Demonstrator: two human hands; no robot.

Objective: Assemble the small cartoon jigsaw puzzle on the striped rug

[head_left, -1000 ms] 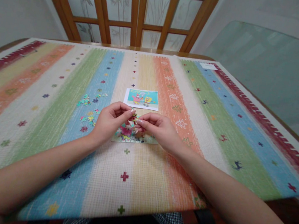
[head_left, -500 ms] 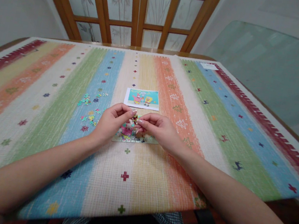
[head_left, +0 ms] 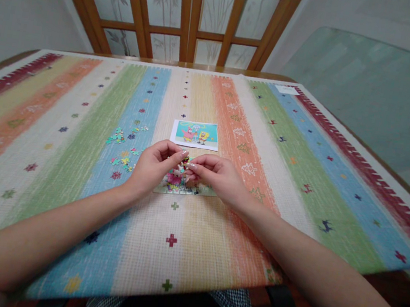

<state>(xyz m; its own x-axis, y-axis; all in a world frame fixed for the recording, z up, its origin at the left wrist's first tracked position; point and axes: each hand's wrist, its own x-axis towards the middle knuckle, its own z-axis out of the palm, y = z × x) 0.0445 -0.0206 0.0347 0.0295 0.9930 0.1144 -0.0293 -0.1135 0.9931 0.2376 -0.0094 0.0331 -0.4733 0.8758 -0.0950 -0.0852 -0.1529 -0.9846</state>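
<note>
Over a partly assembled jigsaw puzzle, my left hand and my right hand meet with thumbs and forefingers pinched. Between their fingertips is a small puzzle piece, dark and yellowish, mostly covered by the fingers. The puzzle shows pink, green and pale areas, and its upper part is hidden under my hands. Just beyond the hands lies a printed reference card with a pink starfish and a yellow sponge cartoon figure on turquoise.
Loose puzzle pieces lie left of my hands in two groups, a turquoise one and a yellow and mixed one. A striped tablecloth covers the table. At the far right corner is a white paper slip.
Both hands stay almost in the same place. The small piece at the fingertips seems slightly turned, with less of it showing.
</note>
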